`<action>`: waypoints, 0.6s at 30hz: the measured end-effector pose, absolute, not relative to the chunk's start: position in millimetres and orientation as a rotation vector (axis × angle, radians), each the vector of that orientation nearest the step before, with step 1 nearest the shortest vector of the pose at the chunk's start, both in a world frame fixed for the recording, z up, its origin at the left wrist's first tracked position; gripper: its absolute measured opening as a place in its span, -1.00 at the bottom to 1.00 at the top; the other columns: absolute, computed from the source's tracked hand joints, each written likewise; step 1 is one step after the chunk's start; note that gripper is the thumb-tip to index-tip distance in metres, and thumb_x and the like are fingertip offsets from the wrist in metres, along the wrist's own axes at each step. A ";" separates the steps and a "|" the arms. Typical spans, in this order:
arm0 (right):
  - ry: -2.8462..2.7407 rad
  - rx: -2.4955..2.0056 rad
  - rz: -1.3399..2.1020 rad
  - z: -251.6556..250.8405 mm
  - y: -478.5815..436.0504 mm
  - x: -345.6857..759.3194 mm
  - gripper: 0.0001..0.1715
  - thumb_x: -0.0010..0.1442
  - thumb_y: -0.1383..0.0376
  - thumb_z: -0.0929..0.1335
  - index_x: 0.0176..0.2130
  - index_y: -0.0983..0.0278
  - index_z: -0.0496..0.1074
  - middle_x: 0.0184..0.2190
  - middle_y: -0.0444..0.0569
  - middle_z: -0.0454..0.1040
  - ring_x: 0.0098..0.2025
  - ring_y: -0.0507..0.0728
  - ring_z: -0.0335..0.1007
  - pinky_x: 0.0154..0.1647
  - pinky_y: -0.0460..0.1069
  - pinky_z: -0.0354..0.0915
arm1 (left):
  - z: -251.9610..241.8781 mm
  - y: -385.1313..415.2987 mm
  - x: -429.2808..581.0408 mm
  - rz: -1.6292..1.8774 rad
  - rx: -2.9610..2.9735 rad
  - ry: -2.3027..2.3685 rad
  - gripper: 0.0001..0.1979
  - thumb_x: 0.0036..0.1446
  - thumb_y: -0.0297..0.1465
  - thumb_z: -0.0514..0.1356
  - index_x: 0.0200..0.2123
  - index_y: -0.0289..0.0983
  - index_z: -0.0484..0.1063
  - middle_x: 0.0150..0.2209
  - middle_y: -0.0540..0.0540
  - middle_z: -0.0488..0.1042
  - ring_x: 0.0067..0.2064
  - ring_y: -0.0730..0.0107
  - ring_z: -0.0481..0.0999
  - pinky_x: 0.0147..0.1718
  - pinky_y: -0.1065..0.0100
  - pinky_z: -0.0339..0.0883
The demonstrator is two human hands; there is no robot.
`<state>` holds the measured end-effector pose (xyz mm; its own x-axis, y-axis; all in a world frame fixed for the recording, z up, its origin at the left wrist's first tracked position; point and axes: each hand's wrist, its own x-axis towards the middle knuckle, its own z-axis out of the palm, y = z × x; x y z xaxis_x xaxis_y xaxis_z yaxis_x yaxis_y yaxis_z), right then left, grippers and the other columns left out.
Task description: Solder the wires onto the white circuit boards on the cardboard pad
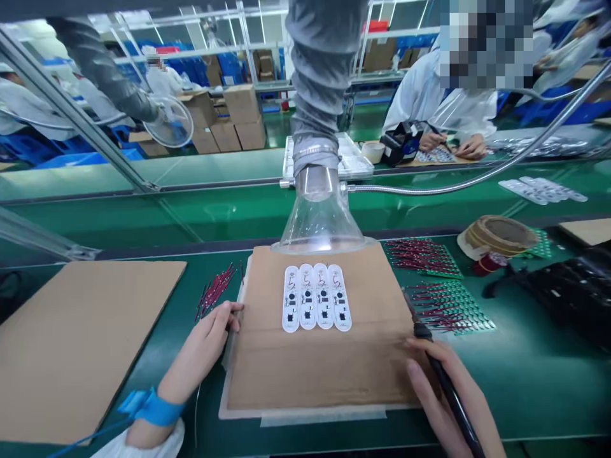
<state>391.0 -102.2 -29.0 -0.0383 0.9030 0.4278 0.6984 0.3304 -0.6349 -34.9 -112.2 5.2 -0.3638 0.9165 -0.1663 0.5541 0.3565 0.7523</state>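
Several white oblong circuit boards (317, 298) lie side by side on a brown cardboard pad (315, 369) in front of me. My left hand (206, 343) rests at the pad's left edge, fingers curled in a pinch close to a bundle of thin red wires (216, 289); what it holds, if anything, I cannot make out. A blue wrist strap (151, 407) circles that wrist. My right hand (446, 397) lies at the pad's right edge, wrapped round a black soldering iron (432, 356) whose tip points up and away.
A clear fume-extraction funnel (321, 219) on a grey hose hangs just behind the boards. Green panels with red wires (442, 305) lie to the right, with tape rolls (499, 235) beyond. A second cardboard sheet (71, 343) lies left. A person in white works across the belt.
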 end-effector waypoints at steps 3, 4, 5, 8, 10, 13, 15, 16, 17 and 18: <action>-1.703 -1.428 0.488 -26.9 -103.1 397.2 -0.74 0.45 0.03 0.43 0.00 0.10 0.60 -0.01 -0.02 0.70 -0.03 0.24 0.72 -0.08 -0.01 0.62 | 3.0 -101.2 -30.5 0.768 1.182 2.023 -0.26 0.32 0.32 -0.02 -0.49 -0.20 0.43 -0.45 -0.15 0.55 -0.37 0.15 0.57 -0.44 0.28 0.44; -1.651 -1.437 0.519 -26.2 -104.5 400.6 -0.72 0.44 0.02 0.44 0.01 0.10 0.61 0.00 -0.01 0.71 0.00 0.25 0.72 -0.06 -0.02 0.62 | 5.0 -98.2 -29.6 0.774 1.173 2.011 -0.29 0.30 0.31 0.03 -0.45 -0.20 0.46 -0.43 -0.15 0.58 -0.31 0.11 0.61 -0.39 0.27 0.48; -1.581 -1.449 0.537 -25.5 -106.3 403.4 -0.71 0.44 0.02 0.45 0.02 0.10 0.62 0.00 0.00 0.72 0.03 0.26 0.72 -0.03 -0.01 0.62 | 8.1 -95.6 -28.9 0.794 1.163 1.999 -0.33 0.28 0.29 0.07 -0.38 -0.20 0.51 -0.36 -0.16 0.63 -0.22 0.05 0.66 -0.32 0.25 0.53; -1.316 -1.395 0.578 -22.3 -109.9 402.9 -0.72 0.41 0.02 0.48 -0.02 0.13 0.62 -0.03 0.05 0.72 0.05 0.30 0.71 0.06 0.07 0.63 | 21.0 -85.9 -28.5 0.860 1.059 1.954 -0.39 0.27 0.21 0.16 -0.15 -0.22 0.63 -0.13 -0.19 0.73 -0.01 -0.06 0.70 -0.15 0.19 0.62; -1.138 -1.247 0.673 -19.0 -105.3 393.5 -0.72 0.39 0.02 0.51 -0.05 0.13 0.59 -0.10 0.04 0.70 -0.02 0.29 0.72 0.05 0.14 0.64 | 29.1 -74.1 -29.3 0.902 0.936 1.920 -0.42 0.29 0.14 0.19 -0.07 -0.24 0.66 -0.05 -0.20 0.75 0.00 -0.07 0.72 -0.13 0.18 0.64; -0.923 -1.038 0.849 -10.9 -83.0 372.6 -0.73 0.37 0.03 0.53 -0.06 0.11 0.58 -0.18 -0.04 0.62 -0.06 0.20 0.65 0.12 0.21 0.64 | 38.0 -46.3 -30.1 0.969 0.797 1.838 -0.55 0.34 -0.03 0.24 -0.02 -0.26 0.68 -0.06 -0.21 0.77 -0.08 -0.02 0.76 -0.21 0.22 0.65; -0.807 -0.957 0.916 -3.1 -59.8 360.3 -0.74 0.37 0.03 0.53 -0.06 0.09 0.57 -0.19 -0.09 0.56 -0.05 0.15 0.57 0.24 0.27 0.58 | 42.9 -23.7 -30.5 1.018 0.738 1.745 -0.65 0.38 -0.17 0.23 -0.02 -0.29 0.68 -0.12 -0.23 0.77 -0.18 0.02 0.78 -0.28 0.22 0.66; -0.761 -0.922 0.942 1.5 -47.1 355.6 -0.74 0.36 0.04 0.53 -0.05 0.08 0.57 -0.20 -0.11 0.54 -0.05 0.13 0.54 0.26 0.30 0.56 | 45.3 -12.1 -31.2 1.037 0.718 1.702 -0.67 0.39 -0.21 0.23 -0.02 -0.31 0.67 -0.16 -0.25 0.77 -0.24 0.02 0.77 -0.32 0.21 0.66; -0.722 -0.890 0.964 6.4 -34.3 352.1 -0.73 0.34 0.04 0.54 -0.04 0.07 0.57 -0.22 -0.12 0.52 -0.06 0.13 0.52 0.26 0.32 0.56 | 47.9 -0.6 -32.5 1.056 0.711 1.677 -0.69 0.39 -0.24 0.24 -0.04 -0.34 0.66 -0.22 -0.27 0.77 -0.31 0.02 0.76 -0.37 0.19 0.65; -0.700 -0.865 0.986 11.6 -22.1 349.6 -0.71 0.32 0.04 0.54 -0.04 0.07 0.57 -0.24 -0.13 0.51 -0.07 0.13 0.50 0.26 0.34 0.55 | 50.6 10.7 -34.6 1.073 0.718 1.664 -0.70 0.38 -0.25 0.26 -0.05 -0.36 0.65 -0.28 -0.28 0.75 -0.37 0.02 0.75 -0.41 0.18 0.65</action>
<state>349.6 -22.1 11.6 0.3936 0.9119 0.1160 -0.4101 0.2871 -0.8657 -34.6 10.7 50.6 -0.3343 0.8450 -0.4174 -0.0312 0.4327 0.9010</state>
